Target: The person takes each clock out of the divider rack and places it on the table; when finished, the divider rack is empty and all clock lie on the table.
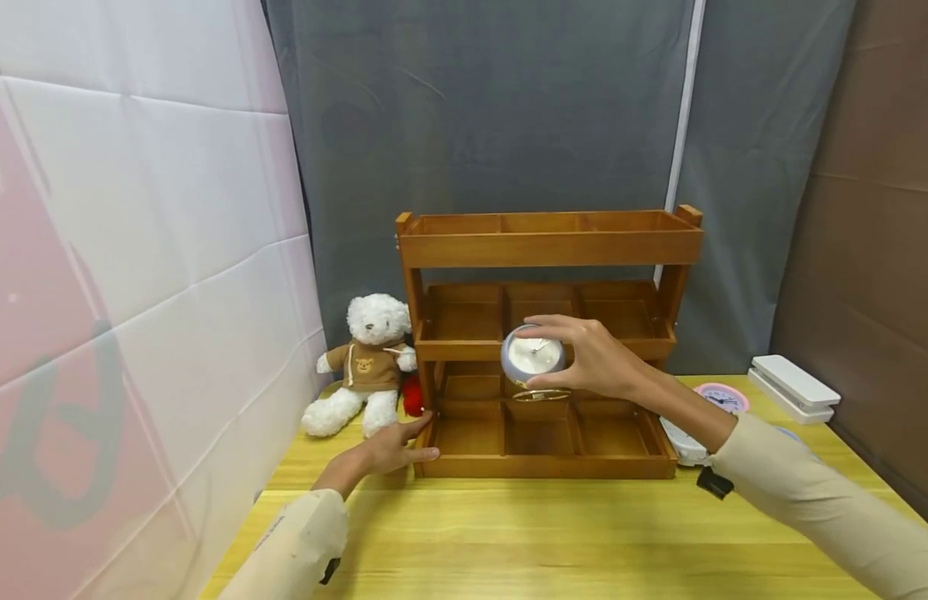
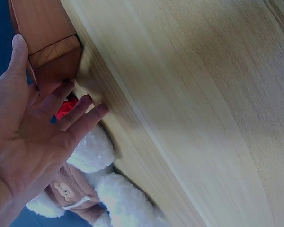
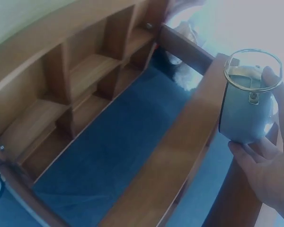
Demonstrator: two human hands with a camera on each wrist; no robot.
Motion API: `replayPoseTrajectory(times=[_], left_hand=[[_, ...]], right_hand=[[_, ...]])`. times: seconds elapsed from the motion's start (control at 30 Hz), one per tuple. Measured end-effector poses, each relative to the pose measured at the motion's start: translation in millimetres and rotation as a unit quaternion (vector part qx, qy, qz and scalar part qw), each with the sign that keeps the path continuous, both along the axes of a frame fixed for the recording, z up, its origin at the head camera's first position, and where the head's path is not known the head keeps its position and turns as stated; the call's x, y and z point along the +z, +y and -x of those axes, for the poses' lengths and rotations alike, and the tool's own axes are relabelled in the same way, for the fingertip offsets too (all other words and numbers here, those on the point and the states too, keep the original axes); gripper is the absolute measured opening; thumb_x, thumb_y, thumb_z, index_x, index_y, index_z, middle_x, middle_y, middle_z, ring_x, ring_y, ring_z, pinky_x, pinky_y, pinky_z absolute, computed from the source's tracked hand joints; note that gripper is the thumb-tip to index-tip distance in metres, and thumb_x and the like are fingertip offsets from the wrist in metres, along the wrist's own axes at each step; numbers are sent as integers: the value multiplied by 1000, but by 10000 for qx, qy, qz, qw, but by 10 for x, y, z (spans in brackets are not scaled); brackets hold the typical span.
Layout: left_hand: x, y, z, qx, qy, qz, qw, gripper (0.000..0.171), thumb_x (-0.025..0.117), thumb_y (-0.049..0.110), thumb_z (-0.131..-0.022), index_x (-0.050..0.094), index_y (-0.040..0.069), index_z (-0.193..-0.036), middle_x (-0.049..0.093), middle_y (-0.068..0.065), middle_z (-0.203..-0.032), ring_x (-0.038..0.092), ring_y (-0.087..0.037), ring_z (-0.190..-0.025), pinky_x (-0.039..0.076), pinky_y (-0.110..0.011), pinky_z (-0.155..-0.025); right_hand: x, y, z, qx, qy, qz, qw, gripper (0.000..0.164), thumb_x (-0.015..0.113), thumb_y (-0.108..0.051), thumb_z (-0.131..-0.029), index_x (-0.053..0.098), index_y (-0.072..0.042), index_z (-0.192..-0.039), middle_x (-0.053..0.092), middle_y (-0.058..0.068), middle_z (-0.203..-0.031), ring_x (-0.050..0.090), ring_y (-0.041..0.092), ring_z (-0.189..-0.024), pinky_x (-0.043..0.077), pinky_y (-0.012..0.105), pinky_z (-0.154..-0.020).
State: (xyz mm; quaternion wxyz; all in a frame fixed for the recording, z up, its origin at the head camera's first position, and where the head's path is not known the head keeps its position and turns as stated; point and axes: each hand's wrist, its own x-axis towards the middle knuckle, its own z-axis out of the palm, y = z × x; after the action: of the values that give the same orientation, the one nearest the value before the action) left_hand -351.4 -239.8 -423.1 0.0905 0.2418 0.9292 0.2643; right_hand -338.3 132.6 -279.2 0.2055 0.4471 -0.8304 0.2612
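Observation:
My right hand (image 1: pixel 601 360) holds a small round blue-grey clock (image 1: pixel 534 353) by its top and bottom, in front of the shelf's middle tier. The white dial faces the head camera. In the right wrist view the clock's body (image 3: pixel 244 113) has a metal ring handle (image 3: pixel 231 78) hanging off it. My left hand (image 1: pixel 385 450), fingers fairly straight, touches the lower left corner of the brown wooden shelf (image 1: pixel 546 248). In the left wrist view its fingers (image 2: pixel 87 122) are spread beside the shelf's end panel (image 2: pixel 57 71). The shelf has three tiers split into compartments.
A white teddy bear (image 1: pixel 374 367) in a brown hoodie sits left of the shelf, with a red item (image 1: pixel 413 395) beside it. On the right are a pink-rimmed clock (image 1: pixel 722 398), a white object (image 1: pixel 685 442) partly behind my forearm, and a white folded device (image 1: pixel 794 387).

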Motion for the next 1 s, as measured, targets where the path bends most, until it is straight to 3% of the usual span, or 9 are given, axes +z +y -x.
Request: replayPoseTrajectory(times=[0.27, 0.57, 0.87, 1.0], left_hand=[[-1, 1, 18, -26, 8, 7, 10000, 81, 67, 39, -103, 30, -4, -161, 42, -30, -156, 43, -46, -143, 37, -58, -116], [-13, -1, 29, 49, -41, 12, 10000, 82, 67, 41, -102, 30, -1, -162, 43, -30, -155, 44, -45, -143, 37, -58, -116], [-8, 4, 13, 9, -45, -20, 10000, 81, 67, 40, -102, 30, -2, -162, 42, -30, -156, 44, -46, -142, 37, -58, -115], [6, 7, 0, 13, -94, -48, 9999, 81, 66, 39, -103, 28, -2, -162, 41, -30, -157, 43, -46, -143, 37, -58, -116]], right_hand=[[-176, 254, -144, -4, -112, -45, 9999, 67, 94, -33, -78, 69, -13, -138, 59, 18, -147, 66, 36, -121, 61, 38, -85], [-371, 601, -256, -263, -62, -198, 9994, 66, 94, -34, -78, 70, -14, -136, 61, 20, -143, 68, 38, -118, 62, 40, -83], [-625, 970, -415, -524, -265, -312, 9978, 64, 92, -39, -79, 71, -17, -135, 64, 16, -141, 68, 36, -117, 61, 34, -81], [-732, 1118, -497, -714, -116, -413, 9965, 63, 92, -42, -78, 72, -20, -133, 66, 14, -139, 67, 35, -118, 60, 37, -83]])
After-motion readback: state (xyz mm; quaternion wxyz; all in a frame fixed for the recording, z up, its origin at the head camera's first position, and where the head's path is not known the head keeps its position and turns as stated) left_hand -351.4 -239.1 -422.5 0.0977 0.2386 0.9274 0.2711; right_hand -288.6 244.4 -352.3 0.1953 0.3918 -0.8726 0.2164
